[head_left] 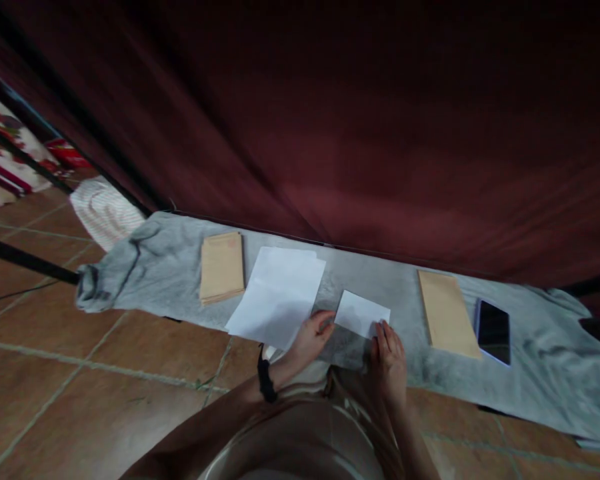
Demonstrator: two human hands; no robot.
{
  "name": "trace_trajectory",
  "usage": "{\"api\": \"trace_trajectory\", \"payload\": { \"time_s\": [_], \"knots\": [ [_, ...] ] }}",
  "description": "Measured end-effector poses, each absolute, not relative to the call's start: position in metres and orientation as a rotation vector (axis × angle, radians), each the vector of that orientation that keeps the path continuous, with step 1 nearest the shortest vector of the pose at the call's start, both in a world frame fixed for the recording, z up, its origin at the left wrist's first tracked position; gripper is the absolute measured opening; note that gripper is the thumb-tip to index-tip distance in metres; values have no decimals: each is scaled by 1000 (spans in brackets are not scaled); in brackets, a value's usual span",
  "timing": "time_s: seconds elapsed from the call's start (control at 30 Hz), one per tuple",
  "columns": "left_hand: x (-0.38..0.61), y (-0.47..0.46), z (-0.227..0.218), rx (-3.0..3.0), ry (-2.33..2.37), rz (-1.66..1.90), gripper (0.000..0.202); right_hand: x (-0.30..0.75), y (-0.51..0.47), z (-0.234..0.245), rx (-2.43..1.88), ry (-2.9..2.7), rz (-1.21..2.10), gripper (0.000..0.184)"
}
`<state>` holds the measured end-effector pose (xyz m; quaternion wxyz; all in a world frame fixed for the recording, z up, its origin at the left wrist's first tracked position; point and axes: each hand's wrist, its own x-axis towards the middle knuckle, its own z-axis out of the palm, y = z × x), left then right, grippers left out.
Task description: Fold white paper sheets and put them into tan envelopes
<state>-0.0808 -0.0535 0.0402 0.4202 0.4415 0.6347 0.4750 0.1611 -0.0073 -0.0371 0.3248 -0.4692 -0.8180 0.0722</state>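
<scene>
A small white sheet of paper (363, 313), which looks folded, lies at a slant in front of me on a grey cloth. My right hand (391, 353) has its fingers pressed together on the lower right corner of this paper; its thumb is partly hidden. At the paper's left edge is my left hand (311, 338), thumb and fingers curved and slightly apart, with nothing visible between them. A dark band (266, 380) circles my left wrist. Just left of that hand, overlapping larger white sheets (280, 290) lie flat.
The grey cloth (165, 267) covers a long, narrow surface. A stack of brown envelopes (222, 268) lies left; another brown envelope (447, 313) and a phone-like device (493, 331) lie right. A dark red curtain (360, 167) hangs behind. Tiled floor (130, 393) shows below.
</scene>
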Motion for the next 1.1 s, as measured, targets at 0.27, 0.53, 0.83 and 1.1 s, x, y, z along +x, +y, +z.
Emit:
{"api": "trace_trajectory", "payload": {
  "time_s": [0.27,0.53,0.83,1.1],
  "knots": [
    [-249,-77,38,1402,2557,982,40,155,-11,-42,-1271,-2119,36,49],
    [-313,-109,54,1247,2994,924,42,157,-12,-45,-1260,-2136,-24,50],
    [-362,-106,45,916,3009,581,56,156,-12,-48,-1277,-2137,-59,51],
    [-364,-116,64,650,2745,1312,25,156,-11,-49,-1275,-2122,-52,51]
  ]
}}
